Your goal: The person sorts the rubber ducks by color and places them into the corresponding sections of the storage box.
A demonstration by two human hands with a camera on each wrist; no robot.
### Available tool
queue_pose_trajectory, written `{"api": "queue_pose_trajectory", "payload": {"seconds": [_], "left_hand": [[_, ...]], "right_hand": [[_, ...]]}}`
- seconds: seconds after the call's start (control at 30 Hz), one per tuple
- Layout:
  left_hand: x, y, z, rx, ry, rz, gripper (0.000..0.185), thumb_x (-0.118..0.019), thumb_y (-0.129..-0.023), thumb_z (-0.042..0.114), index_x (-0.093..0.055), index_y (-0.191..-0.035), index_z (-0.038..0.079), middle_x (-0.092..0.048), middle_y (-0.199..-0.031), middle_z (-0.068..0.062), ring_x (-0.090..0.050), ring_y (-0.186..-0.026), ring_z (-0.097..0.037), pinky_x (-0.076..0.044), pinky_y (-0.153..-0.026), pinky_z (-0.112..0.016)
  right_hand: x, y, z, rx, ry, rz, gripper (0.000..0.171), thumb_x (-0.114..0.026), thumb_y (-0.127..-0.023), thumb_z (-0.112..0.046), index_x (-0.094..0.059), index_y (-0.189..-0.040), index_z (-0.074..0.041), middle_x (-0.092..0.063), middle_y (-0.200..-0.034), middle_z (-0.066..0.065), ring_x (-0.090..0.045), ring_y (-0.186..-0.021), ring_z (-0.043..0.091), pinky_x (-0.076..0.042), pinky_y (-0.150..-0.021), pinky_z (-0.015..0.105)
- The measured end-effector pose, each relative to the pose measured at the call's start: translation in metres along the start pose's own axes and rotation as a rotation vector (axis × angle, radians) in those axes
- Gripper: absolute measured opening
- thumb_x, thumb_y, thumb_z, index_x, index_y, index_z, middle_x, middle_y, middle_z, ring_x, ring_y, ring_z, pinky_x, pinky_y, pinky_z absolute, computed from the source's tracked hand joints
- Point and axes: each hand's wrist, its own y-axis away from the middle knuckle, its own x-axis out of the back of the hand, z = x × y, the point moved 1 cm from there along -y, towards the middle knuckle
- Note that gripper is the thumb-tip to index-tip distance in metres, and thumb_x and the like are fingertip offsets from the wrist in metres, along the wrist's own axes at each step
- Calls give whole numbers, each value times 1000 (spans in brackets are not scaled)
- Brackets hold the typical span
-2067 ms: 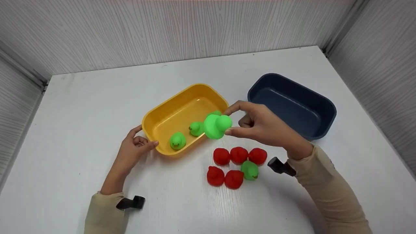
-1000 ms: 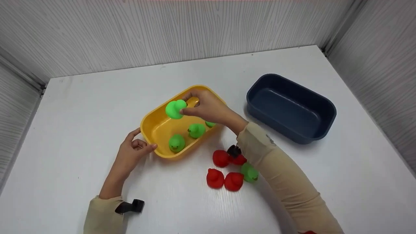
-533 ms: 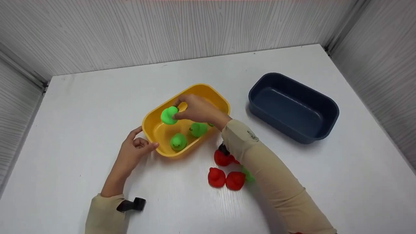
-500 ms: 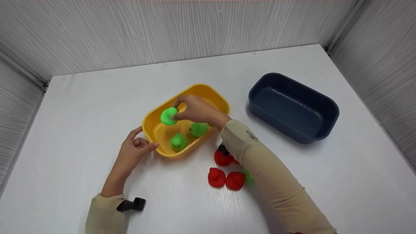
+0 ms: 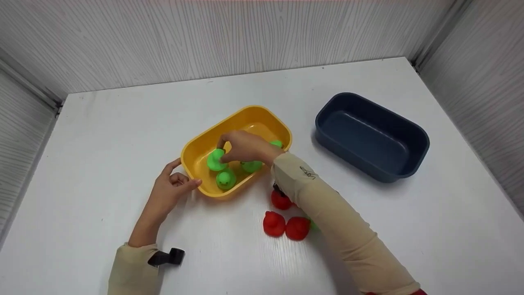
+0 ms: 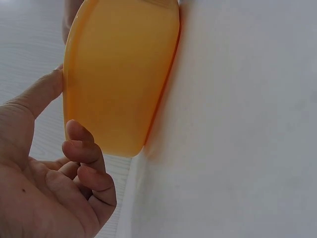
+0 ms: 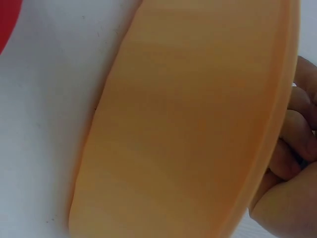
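Note:
In the head view a yellow plastic tub [image 5: 211,133] sits on the white table. My left hand [image 5: 168,190] holds its left end, thumb and forefinger spread on the rim and the other fingers curled; the left wrist view shows the thumb against the tub wall [image 6: 119,74]. Inside the tub my right hand [image 5: 245,147] pinches a green rubber duck [image 5: 215,160] low over the floor. Other green ducks lie there: one [image 5: 225,180] in front, one [image 5: 250,166] partly under the hand, one [image 5: 276,144] behind the wrist. The tub wall [image 7: 183,119] hides the duck in the right wrist view.
A navy blue tub [image 5: 368,135] stands at the right with nothing in it. Red rubber ducks [image 5: 274,223] are grouped on the table in front, partly covered by the right sleeve [image 5: 335,225]; a bit of a green duck shows beside them. A panelled wall [image 5: 245,37] rises behind.
My right hand has carried the green duck from the yellow tub's right edge leftward over it, then lowered it inside. My left hand has stayed on the tub's end.

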Motion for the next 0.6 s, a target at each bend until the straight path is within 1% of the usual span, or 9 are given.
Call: {"api": "queue_pose_trajectory", "payload": {"seconds": [0.17,0.3,0.43,0.6], "left_hand": [[-1,0,0,4,4,0,85,-72,-87,31,-22,-152,11,-54,-79,6,-45,-71,-9,-39,-64,-20],[0,0,0,12,-5,-2,85,-72,-87,32,-22,-152,11,-53,-78,6,-45,-71,-9,-39,-63,-20],[0,1,0,15,-8,2,85,-72,-86,33,-22,-152,12,-53,-78,6,-44,-71,-10,-38,-62,-21],[0,1,2,10,-3,1,85,-72,-87,31,-21,-152,12,-53,-78,6,-45,-71,-9,-38,-63,-21]], "right_hand": [[-4,-3,-2,-35,51,-16,37,-68,-90,-31,-63,-124,-18,-61,-124,-1,-55,-93,16,-49,-90,28],[-7,-5,-5,-46,81,-11,36,-67,-91,-33,-63,-125,-21,-62,-126,-3,-56,-97,16,-48,-95,30],[-10,-8,-8,-21,111,4,34,-66,-91,-33,-64,-124,-23,-62,-125,-4,-55,-99,16,-47,-97,32],[-15,-10,-11,21,165,6,32,-66,-91,-33,-65,-123,-26,-61,-130,-6,-54,-103,14,-46,-96,34]]}}
